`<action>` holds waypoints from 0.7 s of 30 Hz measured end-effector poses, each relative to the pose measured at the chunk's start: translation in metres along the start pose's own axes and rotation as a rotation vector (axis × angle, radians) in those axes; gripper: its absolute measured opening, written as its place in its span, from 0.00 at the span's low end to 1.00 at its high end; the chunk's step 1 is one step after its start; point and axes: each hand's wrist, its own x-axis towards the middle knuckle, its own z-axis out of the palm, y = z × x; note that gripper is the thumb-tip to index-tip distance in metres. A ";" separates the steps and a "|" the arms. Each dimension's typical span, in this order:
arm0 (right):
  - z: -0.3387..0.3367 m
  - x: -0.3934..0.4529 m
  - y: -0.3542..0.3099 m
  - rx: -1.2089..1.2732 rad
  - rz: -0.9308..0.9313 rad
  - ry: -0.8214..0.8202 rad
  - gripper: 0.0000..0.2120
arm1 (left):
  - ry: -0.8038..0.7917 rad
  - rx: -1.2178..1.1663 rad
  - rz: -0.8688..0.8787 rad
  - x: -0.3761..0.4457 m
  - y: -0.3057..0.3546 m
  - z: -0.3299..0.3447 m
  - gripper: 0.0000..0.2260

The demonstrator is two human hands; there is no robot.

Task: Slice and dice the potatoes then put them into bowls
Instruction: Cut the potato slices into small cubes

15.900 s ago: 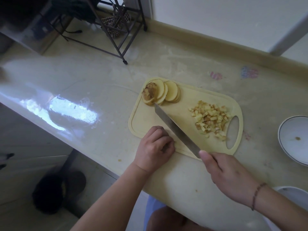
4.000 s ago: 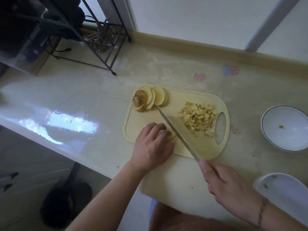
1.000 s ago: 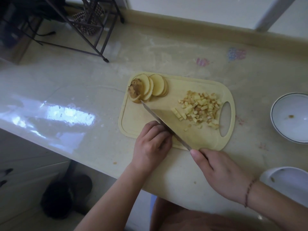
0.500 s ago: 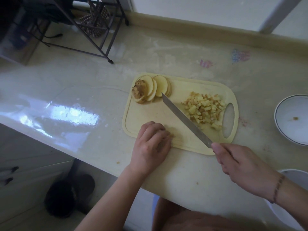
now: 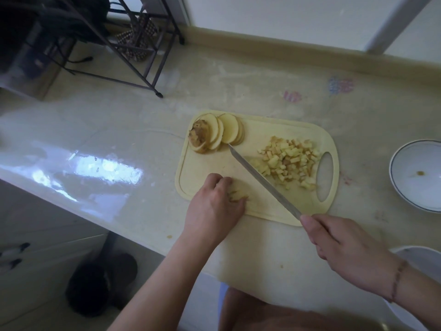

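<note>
Left fingers curled over potato strips on cutting board, right fingers clenched around knife

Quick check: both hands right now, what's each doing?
Left hand: fingers curled, holding potato strips down on the board.
Right hand: grips the knife.

I see 2 hands, 1 knife, 1 cutting board, 2 bowls, and 1 pile of potato cubes.

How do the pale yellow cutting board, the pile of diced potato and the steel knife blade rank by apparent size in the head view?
1. Pale yellow cutting board
2. Pile of diced potato
3. Steel knife blade, longer yet much thinner
</note>
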 end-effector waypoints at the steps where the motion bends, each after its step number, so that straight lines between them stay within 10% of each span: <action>1: 0.000 0.000 0.000 0.001 -0.002 0.002 0.43 | -0.002 -0.002 0.012 0.001 0.001 0.000 0.20; 21: -0.003 -0.001 0.000 0.040 0.005 -0.001 0.42 | 0.029 -0.100 0.020 0.013 0.016 0.013 0.17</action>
